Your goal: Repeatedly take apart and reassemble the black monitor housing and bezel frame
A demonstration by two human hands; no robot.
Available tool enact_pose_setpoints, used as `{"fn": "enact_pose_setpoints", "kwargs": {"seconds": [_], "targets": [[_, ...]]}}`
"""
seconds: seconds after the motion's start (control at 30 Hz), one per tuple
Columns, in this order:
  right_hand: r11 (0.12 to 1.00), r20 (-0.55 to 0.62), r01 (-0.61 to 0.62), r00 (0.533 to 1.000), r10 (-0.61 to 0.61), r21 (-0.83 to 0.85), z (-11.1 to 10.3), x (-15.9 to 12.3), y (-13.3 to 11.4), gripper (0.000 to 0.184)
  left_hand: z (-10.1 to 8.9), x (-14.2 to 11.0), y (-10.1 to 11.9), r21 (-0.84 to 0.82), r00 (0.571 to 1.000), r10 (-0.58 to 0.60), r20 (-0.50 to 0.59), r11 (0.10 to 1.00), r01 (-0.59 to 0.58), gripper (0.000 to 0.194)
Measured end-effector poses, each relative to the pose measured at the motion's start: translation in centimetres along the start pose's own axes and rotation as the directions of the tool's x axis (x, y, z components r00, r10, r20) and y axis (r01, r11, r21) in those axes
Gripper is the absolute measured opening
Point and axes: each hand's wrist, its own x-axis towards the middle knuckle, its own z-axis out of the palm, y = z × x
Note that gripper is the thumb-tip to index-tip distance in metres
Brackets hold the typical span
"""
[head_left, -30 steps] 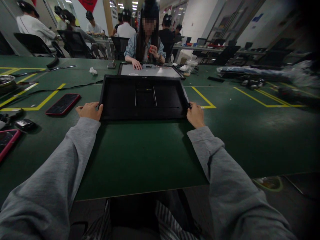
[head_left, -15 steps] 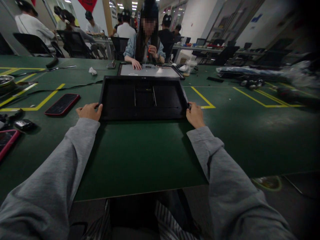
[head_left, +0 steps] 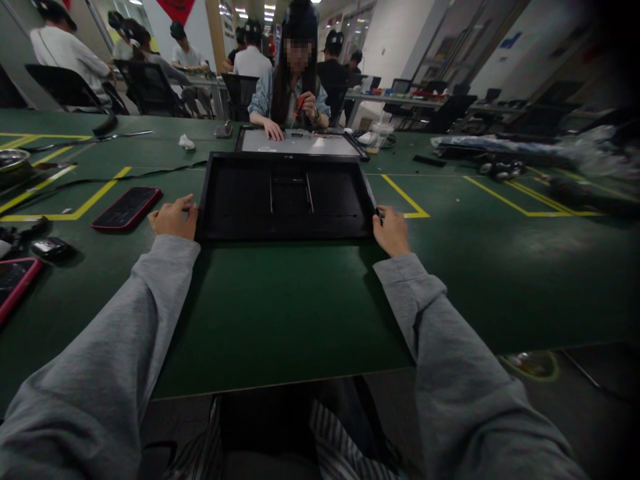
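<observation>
One shallow, black, rectangular housing [head_left: 290, 195] with two silvery rails [head_left: 272, 192] inside rests on the green worktop [head_left: 290, 307]. The left grip [head_left: 175, 219] is loose, thumb and forefinger parted, beside the housing's left edge; contact is unclear. The right grip [head_left: 391, 231] is closed on the right edge. Two dark-screened phones in reddish cases [head_left: 127, 209] lie leftward; beyond, one co-worker's hand [head_left: 273, 130] touches one flat grey panel [head_left: 320, 143].

There is 1 camera, worn on the person's head. It is placed above and before the black housing [head_left: 290, 200], and it faces forward and down to it. The 2 grey sleeves [head_left: 110, 333], on the near side of the housing, are closest; the co-worker [head_left: 283, 103], beyond the housing, is farther.
</observation>
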Motion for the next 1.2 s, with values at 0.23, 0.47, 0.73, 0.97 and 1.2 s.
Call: {"fn": "enact_pose_setpoints", "kwargs": {"seconds": [0.23, 0.47, 0.73, 0.97, 1.2], "targets": [[1.000, -0.048, -0.006, 0.999, 0.008, 0.026, -0.3, -0.2, 0.0, 0.040, -2.1, -0.7, 0.9, -0.017, 1.000, -0.016, -0.005, 1.000, 0.016, 0.049], [1.000, -0.078, -0.017, 0.997, 0.019, 0.026, -0.3, -0.3, -0.1, 0.038, -1.5, -0.5, 0.5, -0.023, 0.997, -0.065, 0.029, 0.998, 0.066, 0.050], [0.998, -0.057, -0.033, 0.998, 0.035, 0.050, 0.0, -0.6, 0.0, 0.039, -1.1, -0.6, 0.5, 0.012, 0.982, -0.151, 0.112, 0.988, 0.151, 0.053], [0.989, -0.030, -0.051, 0.998, 0.056, 0.137, 0.6, -0.5, 0.7, 0.045, -1.0, -0.6, 0.7, 0.011, 0.973, -0.153, 0.175, 0.988, 0.153, 0.055], [0.971, -0.003, -0.075, 0.997, 0.078, 0.226, 1.0, 0.1, 1.2, 0.045, -1.2, -0.7, 0.8, 0.038, 0.966, -0.140, 0.217, 0.990, 0.134, 0.055]]}}
